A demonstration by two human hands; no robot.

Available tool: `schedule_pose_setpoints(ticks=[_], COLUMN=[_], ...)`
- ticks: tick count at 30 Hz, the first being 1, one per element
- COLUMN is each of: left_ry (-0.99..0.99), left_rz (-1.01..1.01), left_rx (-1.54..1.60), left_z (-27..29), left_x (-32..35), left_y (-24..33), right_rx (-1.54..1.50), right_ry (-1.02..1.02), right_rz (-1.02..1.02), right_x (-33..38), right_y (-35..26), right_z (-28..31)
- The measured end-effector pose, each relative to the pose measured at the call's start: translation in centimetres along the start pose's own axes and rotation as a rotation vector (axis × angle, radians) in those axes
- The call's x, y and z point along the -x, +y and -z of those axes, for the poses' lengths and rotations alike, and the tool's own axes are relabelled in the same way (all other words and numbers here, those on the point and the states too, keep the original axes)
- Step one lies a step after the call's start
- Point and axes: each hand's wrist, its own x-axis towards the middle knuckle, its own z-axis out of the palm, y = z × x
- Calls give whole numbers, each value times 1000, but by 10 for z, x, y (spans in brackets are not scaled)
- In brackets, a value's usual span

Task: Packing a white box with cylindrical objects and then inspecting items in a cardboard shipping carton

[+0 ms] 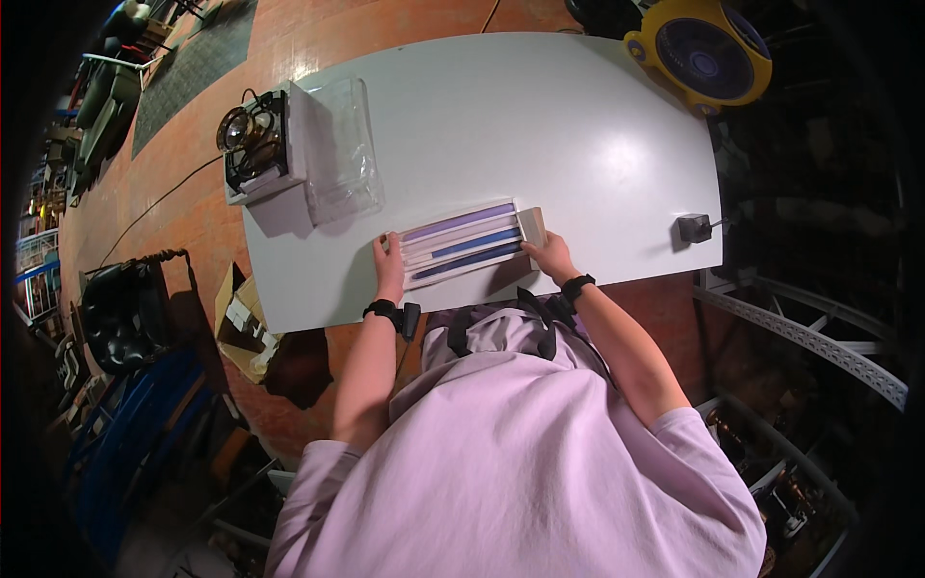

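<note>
Near the table's front edge lies a long flat pale box (461, 241), striped lengthwise in purple, white and blue. Whether the stripes are separate sticks or a printed pattern, I cannot tell. My left hand (388, 262) is closed on its left end, thumb and fingers at the corner. At the opposite end my right hand (552, 256) grips the box, its thumb by a raised cream end piece (531, 225). That piece could be a flap or a separate small block. The box is slightly tilted, its right end farther away. Both wrists wear dark bands.
On the white table (501, 106), a clear plastic tray (344, 154) lies beside a white box (295, 135) with a dark wired device (252, 135). A yellow-and-purple round object (703, 60) stands far right, a small black cube (694, 228) at the right edge. A cardboard box (249, 323) sits below left.
</note>
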Motion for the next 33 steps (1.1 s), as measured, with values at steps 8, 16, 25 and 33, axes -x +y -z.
schedule_pose_setpoints(ticks=[8, 16, 25, 33], left_ry=[-46, 15, -54, -68], left_rz=[-325, -389, -193, -237], left_rx=[-195, -83, 40, 78], left_z=[2, 18, 26, 19], left_x=[21, 41, 74, 82], left_y=[24, 52, 83, 89], right_rx=[-115, -749, -937, -982], right_ry=[-24, -161, -341, -290], right_rz=[-33, -147, -246, -240], right_x=[-8, 10, 28, 28], right_y=[13, 0, -34, -47], right_z=[-1, 44, 60, 60])
